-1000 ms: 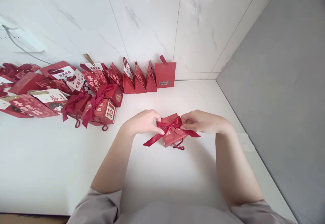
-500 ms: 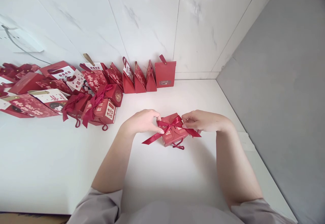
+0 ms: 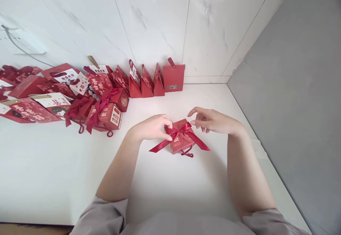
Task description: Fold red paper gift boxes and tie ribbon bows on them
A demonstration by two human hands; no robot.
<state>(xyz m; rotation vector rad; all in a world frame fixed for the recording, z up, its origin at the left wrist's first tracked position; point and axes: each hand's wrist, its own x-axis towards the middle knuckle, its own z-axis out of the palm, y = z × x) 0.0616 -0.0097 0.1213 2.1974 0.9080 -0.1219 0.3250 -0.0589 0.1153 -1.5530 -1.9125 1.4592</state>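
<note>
A small red gift box (image 3: 183, 144) with pale printing rests on the white table in front of me. Around its top runs a red satin ribbon (image 3: 199, 142) tied in a bow, its two tails spreading left and right. A twisted red cord (image 3: 187, 153) sticks out at the near side. My left hand (image 3: 153, 128) grips the box's left side, the thumb by the left loop of the ribbon. To the right, just off the box, hovers my right hand (image 3: 209, 120), fingers apart and holding nothing.
Several red gift boxes with ribbons (image 3: 103, 116) crowd the left of the table (image 3: 165, 192). A row of triangular red boxes (image 3: 147, 82) and an upright red box (image 3: 174, 78) stand near the marbled wall (image 3: 157, 21). A grey surface (image 3: 295, 96) borders the right side.
My right hand has let go of the box's right side and lifted slightly up, its fingers spreading. The right ribbon tail now hangs free, angled nearer to me. My left hand stays put.
</note>
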